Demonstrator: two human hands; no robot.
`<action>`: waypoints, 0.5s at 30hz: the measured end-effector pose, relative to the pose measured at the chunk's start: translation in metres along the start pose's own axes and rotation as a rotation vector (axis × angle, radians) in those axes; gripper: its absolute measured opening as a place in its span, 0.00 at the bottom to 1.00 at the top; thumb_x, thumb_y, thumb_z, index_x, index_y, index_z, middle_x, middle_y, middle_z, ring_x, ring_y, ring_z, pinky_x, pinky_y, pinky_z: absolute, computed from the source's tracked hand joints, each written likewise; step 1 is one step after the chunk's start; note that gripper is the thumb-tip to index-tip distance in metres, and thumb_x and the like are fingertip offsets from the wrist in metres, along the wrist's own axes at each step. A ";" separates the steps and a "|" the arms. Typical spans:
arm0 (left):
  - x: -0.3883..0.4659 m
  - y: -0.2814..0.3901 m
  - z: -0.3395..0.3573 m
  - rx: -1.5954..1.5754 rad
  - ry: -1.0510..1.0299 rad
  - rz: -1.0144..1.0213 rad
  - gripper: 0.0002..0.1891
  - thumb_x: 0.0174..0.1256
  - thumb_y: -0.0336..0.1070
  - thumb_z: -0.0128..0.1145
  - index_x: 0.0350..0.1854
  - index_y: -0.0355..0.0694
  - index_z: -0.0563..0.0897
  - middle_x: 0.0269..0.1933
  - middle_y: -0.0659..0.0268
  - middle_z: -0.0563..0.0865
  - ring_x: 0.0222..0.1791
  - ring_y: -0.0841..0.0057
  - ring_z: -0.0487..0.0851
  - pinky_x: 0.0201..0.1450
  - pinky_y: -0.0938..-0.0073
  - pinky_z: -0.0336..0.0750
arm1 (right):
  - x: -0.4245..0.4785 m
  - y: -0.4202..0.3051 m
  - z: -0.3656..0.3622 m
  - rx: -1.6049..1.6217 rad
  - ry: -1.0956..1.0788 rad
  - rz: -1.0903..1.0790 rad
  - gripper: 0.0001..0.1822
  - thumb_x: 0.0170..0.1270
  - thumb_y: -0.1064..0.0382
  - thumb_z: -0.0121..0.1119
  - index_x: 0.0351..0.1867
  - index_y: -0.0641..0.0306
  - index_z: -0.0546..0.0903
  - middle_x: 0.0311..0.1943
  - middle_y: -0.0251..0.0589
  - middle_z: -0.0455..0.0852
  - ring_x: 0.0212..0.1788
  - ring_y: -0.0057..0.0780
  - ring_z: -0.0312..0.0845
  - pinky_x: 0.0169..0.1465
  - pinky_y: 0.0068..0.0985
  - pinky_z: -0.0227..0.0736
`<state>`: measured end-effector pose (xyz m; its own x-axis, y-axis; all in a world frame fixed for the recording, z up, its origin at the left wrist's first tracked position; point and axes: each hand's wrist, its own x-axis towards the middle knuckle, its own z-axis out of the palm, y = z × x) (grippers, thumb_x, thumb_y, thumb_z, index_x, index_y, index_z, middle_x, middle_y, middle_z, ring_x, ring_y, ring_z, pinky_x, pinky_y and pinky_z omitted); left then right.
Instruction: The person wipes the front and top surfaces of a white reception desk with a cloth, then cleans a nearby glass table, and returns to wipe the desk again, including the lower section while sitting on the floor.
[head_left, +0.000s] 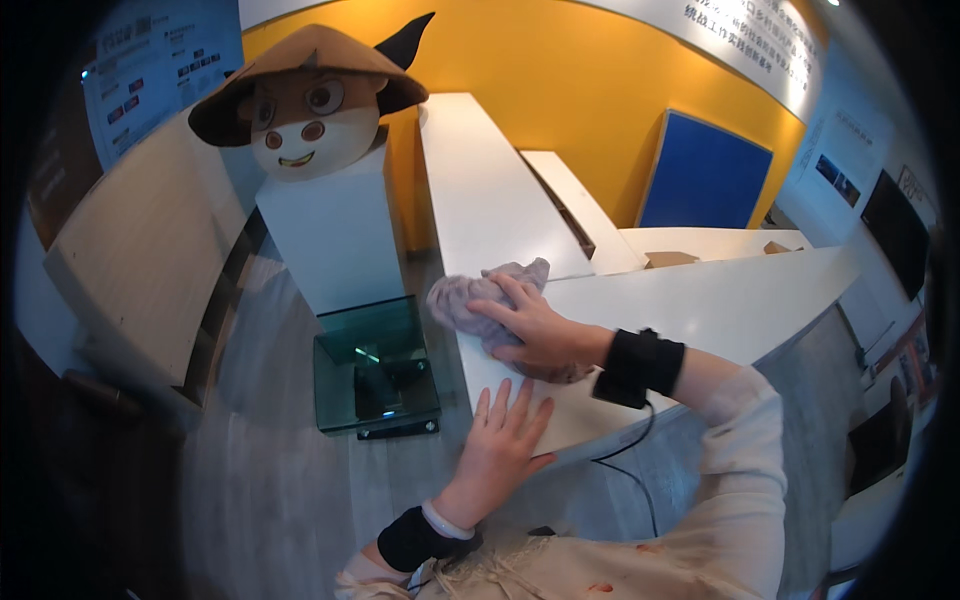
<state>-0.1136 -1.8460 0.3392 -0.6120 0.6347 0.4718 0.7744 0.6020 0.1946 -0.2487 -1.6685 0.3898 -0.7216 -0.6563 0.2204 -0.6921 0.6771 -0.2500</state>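
My right hand (538, 324) presses a crumpled grey-purple cloth (461, 300) onto the white countertop (720, 300), close to its left corner. Part of the cloth hangs past the counter's left edge, and more of it shows under the palm. Fingers spread, my left hand (501, 442) rests on the near edge of the counter with nothing in it. Each wrist wears a black band, and a white bracelet also circles the left one.
Left of the counter stands a dark glass box (375, 367). Behind it, a white pedestal (330, 232) carries a large cartoon animal head (319, 135) in a brown conical hat. A blue board (705, 172) leans on the yellow wall. A black cable (630, 442) hangs by my right arm.
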 end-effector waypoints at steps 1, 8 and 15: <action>-0.002 -0.003 0.000 -0.013 0.010 0.012 0.41 0.52 0.56 0.72 0.70 0.46 0.74 0.74 0.48 0.67 0.74 0.44 0.64 0.74 0.41 0.60 | -0.011 -0.007 -0.006 0.038 -0.003 -0.098 0.36 0.64 0.52 0.68 0.73 0.43 0.66 0.75 0.63 0.50 0.73 0.70 0.54 0.72 0.56 0.59; -0.003 -0.021 -0.006 -0.168 -0.030 0.149 0.43 0.49 0.51 0.73 0.70 0.41 0.73 0.74 0.46 0.68 0.74 0.45 0.65 0.75 0.47 0.61 | -0.066 0.058 -0.038 -0.148 0.037 0.364 0.37 0.59 0.61 0.70 0.69 0.53 0.67 0.72 0.61 0.57 0.73 0.62 0.56 0.74 0.48 0.59; -0.002 -0.088 -0.012 -0.544 -0.047 0.512 0.41 0.51 0.46 0.72 0.71 0.42 0.72 0.76 0.53 0.66 0.78 0.55 0.61 0.78 0.55 0.57 | 0.036 0.063 -0.021 -0.255 0.060 0.749 0.39 0.65 0.50 0.62 0.75 0.51 0.61 0.72 0.72 0.54 0.72 0.73 0.51 0.72 0.59 0.51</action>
<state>-0.1789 -1.9058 0.3318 -0.1500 0.7985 0.5830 0.9271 -0.0912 0.3636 -0.3183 -1.6420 0.4019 -0.9912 0.0179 0.1314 0.0008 0.9916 -0.1293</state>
